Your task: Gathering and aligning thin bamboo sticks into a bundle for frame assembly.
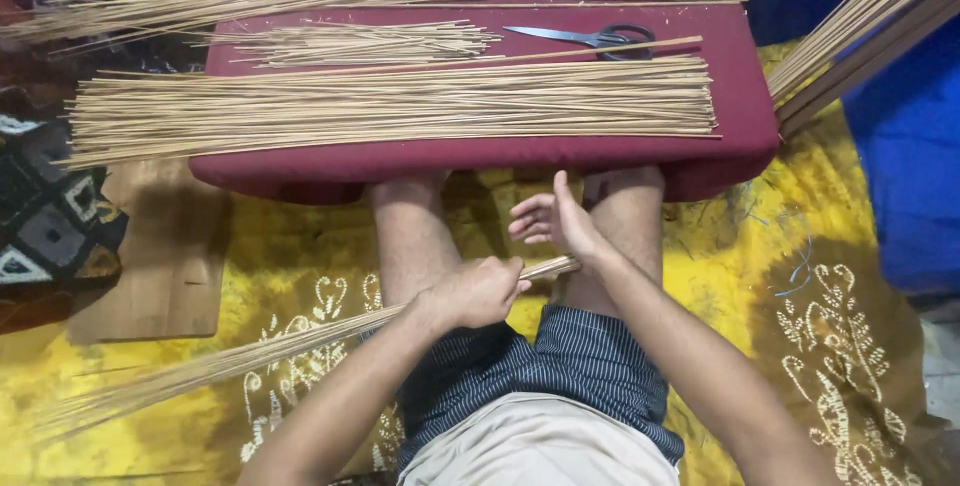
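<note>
I can't see my feet, they're tucked under the red cushion (480,161). The bundle of sticks (230,361) disappears inside my left hand (470,293), only its tip poking out. The sticks at top right (860,36) run off the frame, so their length is anyone's guess.

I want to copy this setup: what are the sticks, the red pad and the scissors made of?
Sticks: probably split bamboo or reed, pale tan, matte, thin and straight.
Red pad: seemingly a fabric-covered cushion, maroon with soft rounded edges.
Scissors: shiny metal blades, dark handles, likely plastic.
</note>
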